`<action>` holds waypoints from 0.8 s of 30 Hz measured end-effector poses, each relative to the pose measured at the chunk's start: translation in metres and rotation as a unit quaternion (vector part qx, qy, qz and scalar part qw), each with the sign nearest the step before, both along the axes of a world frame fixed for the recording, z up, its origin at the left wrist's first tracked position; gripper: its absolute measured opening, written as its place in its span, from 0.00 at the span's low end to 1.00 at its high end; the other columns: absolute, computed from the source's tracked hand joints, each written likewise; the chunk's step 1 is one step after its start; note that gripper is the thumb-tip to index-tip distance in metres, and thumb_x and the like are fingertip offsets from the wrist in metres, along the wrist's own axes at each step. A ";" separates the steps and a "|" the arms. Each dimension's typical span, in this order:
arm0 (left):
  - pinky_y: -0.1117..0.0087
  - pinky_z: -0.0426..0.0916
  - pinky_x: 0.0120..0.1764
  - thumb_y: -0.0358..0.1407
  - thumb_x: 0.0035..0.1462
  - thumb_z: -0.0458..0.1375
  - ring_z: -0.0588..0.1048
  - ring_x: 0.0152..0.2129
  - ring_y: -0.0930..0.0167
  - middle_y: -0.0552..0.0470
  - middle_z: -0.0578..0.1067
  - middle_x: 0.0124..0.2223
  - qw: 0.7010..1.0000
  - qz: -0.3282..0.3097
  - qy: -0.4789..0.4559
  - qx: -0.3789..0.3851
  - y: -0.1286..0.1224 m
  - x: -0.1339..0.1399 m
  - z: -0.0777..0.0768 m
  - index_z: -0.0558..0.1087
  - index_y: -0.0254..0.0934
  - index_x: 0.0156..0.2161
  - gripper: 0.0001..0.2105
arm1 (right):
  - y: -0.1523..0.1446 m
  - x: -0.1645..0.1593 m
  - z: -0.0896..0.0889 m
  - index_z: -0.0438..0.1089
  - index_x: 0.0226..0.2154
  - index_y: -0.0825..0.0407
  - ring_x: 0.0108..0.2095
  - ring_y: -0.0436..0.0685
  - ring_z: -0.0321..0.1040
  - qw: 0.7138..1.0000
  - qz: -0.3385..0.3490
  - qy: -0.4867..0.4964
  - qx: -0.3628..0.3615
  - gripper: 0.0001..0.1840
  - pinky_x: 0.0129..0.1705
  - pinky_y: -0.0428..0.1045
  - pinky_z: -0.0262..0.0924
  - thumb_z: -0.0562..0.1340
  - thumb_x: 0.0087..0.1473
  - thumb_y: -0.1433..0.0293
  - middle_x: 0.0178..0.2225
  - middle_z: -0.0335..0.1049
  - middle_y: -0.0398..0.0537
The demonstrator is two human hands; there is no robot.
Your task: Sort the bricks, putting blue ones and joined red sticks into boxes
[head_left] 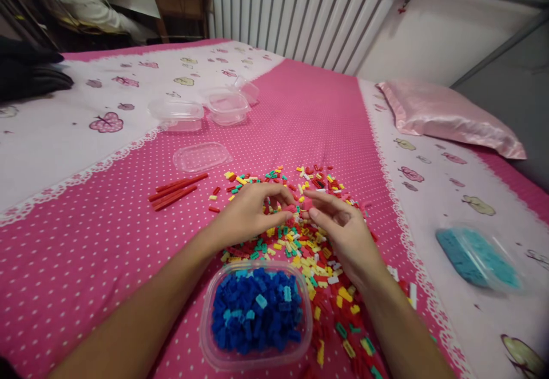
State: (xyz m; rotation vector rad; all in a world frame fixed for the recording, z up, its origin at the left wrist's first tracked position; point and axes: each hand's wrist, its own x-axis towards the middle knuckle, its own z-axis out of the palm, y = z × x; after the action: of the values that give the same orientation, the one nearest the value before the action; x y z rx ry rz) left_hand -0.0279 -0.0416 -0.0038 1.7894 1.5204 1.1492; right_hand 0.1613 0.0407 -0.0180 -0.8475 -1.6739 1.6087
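Note:
Above the pile of loose building bricks (pixel 317 259), my two hands are close together, fingertips almost meeting. My left hand (pixel 253 210) is closed, thumb and fingers curled round small pinkish-red building bricks (pixel 291 210). Between the thumb and fingers of my right hand (pixel 343 227) is another pinkish-red brick (pixel 307 203); its exact shape is partly hidden. Red, yellow, green and white bricks lie scattered below both hands. Nearest my forearms stands a clear plastic tub (pixel 205 333) filled with dark blue bricks (pixel 257 322) and a few light blue ones on top.
Long red sticks (pixel 175 193) lie at left, near a clear lid (pixel 201 157). Empty clear tubs (pixel 227 104) stand farther back. A tub of teal bricks (pixel 478 256) sits at right, below a pink pillow (pixel 450 119). A white radiator (pixel 295 16) borders the bed.

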 end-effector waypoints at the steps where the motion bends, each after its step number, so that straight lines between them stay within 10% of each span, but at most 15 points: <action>1: 0.71 0.68 0.39 0.32 0.59 0.61 0.76 0.33 0.72 0.52 0.80 0.37 1.000 0.004 0.004 0.000 0.000 0.000 0.000 0.76 0.35 0.38 0.04 | -0.001 0.000 0.000 0.77 0.42 0.46 0.37 0.57 0.79 1.000 0.008 -0.001 -0.015 0.19 0.46 0.54 0.73 0.72 0.48 0.56 0.42 0.80 0.48; 24: 0.72 0.61 0.32 0.30 0.57 0.57 0.70 0.27 0.74 0.56 0.74 0.31 0.998 0.019 0.057 0.006 -0.002 0.008 0.001 0.73 0.35 0.36 0.02 | -0.011 -0.005 -0.003 0.73 0.35 0.46 0.31 0.49 0.77 0.997 0.035 0.069 -0.027 0.13 0.34 0.43 0.71 0.74 0.47 0.65 0.34 0.76 0.39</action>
State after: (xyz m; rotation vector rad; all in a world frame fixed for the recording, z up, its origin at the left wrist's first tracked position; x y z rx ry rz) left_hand -0.0196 -0.0434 -0.0029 1.8699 1.6221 1.0916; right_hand 0.1564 0.0293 -0.0213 -0.6946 -1.5857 1.7268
